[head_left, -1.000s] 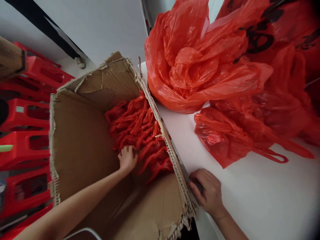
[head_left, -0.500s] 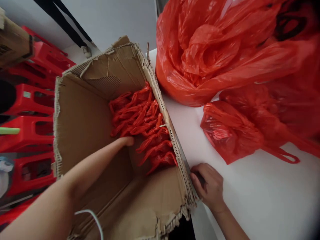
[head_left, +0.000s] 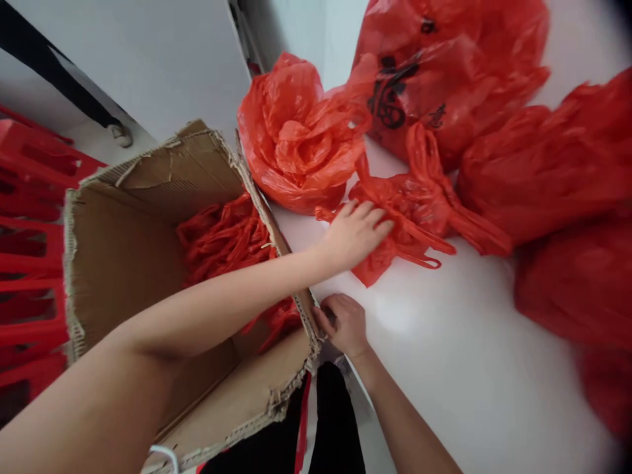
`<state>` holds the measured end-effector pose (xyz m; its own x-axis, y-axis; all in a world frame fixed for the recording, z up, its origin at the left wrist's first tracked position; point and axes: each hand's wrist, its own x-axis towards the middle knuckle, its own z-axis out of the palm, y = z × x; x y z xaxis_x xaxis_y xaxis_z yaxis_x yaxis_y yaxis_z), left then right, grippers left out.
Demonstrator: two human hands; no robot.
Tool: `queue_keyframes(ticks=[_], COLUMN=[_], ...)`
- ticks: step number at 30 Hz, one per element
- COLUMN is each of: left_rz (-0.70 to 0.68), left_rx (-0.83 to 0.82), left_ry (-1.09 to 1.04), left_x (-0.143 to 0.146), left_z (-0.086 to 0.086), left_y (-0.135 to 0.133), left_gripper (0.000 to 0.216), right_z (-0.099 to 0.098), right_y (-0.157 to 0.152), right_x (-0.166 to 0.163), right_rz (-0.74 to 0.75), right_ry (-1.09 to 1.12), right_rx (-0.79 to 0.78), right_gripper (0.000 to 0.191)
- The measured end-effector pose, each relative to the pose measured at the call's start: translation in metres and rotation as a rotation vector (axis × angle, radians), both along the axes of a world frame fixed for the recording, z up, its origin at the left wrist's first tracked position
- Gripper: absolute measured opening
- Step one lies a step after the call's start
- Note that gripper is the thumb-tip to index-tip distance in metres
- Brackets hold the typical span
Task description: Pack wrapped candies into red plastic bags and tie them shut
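One head-worn camera looks steeply down and forward from close above the cardboard box [head_left: 118,257], whose open top fills the lower left; the white table [head_left: 444,368] spreads right of it

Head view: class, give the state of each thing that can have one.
Cardboard box: open, rim torn, red bags inside.
Small red bag: crumpled, lying on white table.
Large red bag: mouth open, crumpled.
Left hand: laid flat on small red bag.
Right hand: curled against the box rim.
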<state>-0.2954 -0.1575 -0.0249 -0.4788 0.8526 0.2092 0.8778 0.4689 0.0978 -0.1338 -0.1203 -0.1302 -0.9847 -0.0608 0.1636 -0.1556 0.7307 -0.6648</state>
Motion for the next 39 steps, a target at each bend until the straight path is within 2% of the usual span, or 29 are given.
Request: queue_keyframes(ticks=[1,3,5,7,11,13,15,17,19,21,23,26,29,31,33,35,39], left_rz=[0.036,0.048,0.035,0.080,0.402,0.618,0.821,0.969,1.057,1.101,1.081,1.000,1.075,1.147,1.212,1.277,1.368], left_rx=[-0.077,-0.097,-0.055,0.114,0.348,0.427,0.507,0.568,0.553,0.439,0.249,-0.179,-0.280,-0.317,-0.344,-0.369,-0.425], left_ry=[-0.003,-0.013,-0.030,-0.158,-0.521,-0.716,-0.864,-0.933,-0.918,-0.834,-0.791,-0.931,-1.001,-1.013,-1.004,-0.967,-0.851], left_x=[-0.007,-0.017,-0.016,-0.004,0.034,0.048,0.057,0.061,0.064,0.067,0.067,0.060,0.044,0.034,0.028,0.027,0.036], left_z=[-0.009,-0.014,-0.001,0.026,0.083,0.096,0.095,0.079,0.052,0.016,-0.025,-0.088,-0.145,-0.177,-0.201,-0.215,-0.221], left_y=[0.008,0.010,-0.003,-0.026,-0.085,-0.119,-0.157,-0.200,-0.244,-0.283,-0.311,-0.331,-0.334,-0.336,-0.340,-0.346,-0.354], left_gripper=[0.027,0.020,0.022,0.026,0.029,0.035,0.042,0.045,0.044,0.044,0.039,0.026,0.017,0.020,0.028,0.035,0.039], right_z=[0.000,-0.001,-0.002,-0.001,-0.001,0.000,0.000,0.000,-0.001,-0.001,-0.002,-0.001,-0.001,-0.001,-0.003,-0.004,-0.005], right_y=[0.000,0.000,0.001,0.003,0.006,0.008,0.008,0.009,0.009,0.009,0.008,0.007,0.007,0.009,0.010,0.012,0.012], right_x=[0.000,0.001,0.002,0.002,0.004,0.004,0.005,0.006,0.006,0.005,0.003,0.002,0.002,0.002,0.003,0.003,0.004], right_rz=[-0.003,-0.008,-0.014,-0.022,-0.017,-0.015,-0.021,-0.018,-0.001,0.019,0.033,0.060,0.092,0.115,0.132,0.138,0.139], right_ry=[-0.006,-0.014,-0.012,-0.007,0.006,0.021,0.032,0.035,0.031,0.029,0.033,0.049,0.051,0.046,0.036,0.024,0.017], right_rx=[0.010,0.032,0.045,0.044,0.021,0.008,-0.005,-0.021,-0.033,-0.032,-0.010,0.026,0.031,0.040,0.061,0.078,0.089], right_gripper=[0.033,0.034,0.035,0.036,0.036,0.034,0.033,0.031,0.028,0.026,0.025,0.022,0.021,0.019,0.019,0.018,0.017])
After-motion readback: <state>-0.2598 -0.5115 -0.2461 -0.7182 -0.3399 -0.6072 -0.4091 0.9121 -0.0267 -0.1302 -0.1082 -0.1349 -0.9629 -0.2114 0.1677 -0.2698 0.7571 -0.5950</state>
